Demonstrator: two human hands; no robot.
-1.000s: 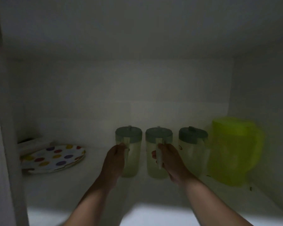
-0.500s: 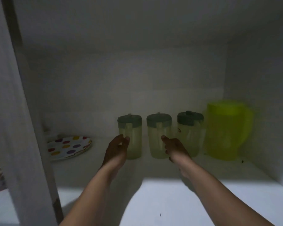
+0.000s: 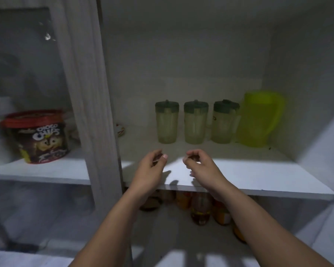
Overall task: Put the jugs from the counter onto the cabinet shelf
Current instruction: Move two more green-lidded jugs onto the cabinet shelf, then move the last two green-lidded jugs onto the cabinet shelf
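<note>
Three small clear jugs with dark green lids stand upright in a row at the back of the white cabinet shelf (image 3: pixel 258 176): the left jug (image 3: pixel 166 124), the middle jug (image 3: pixel 195 124) and the right jug (image 3: pixel 223 124). A large lime-green jug (image 3: pixel 258 120) stands to their right. My left hand (image 3: pixel 152 166) and my right hand (image 3: pixel 199 166) hover over the shelf's front, apart from the jugs, fingers loosely curled and holding nothing.
A cabinet post (image 3: pixel 89 93) divides the shelf. Left of it, behind glass, sits a chocolate cereal tub (image 3: pixel 40 135). A plate's edge (image 3: pixel 121 130) peeks out beside the post. Bottles and jars (image 3: pixel 201 209) stand on the lower shelf.
Both hands let go of the left and middle jugs and drew back toward the shelf's front edge. The view pulled back, showing the post and lower shelf.
</note>
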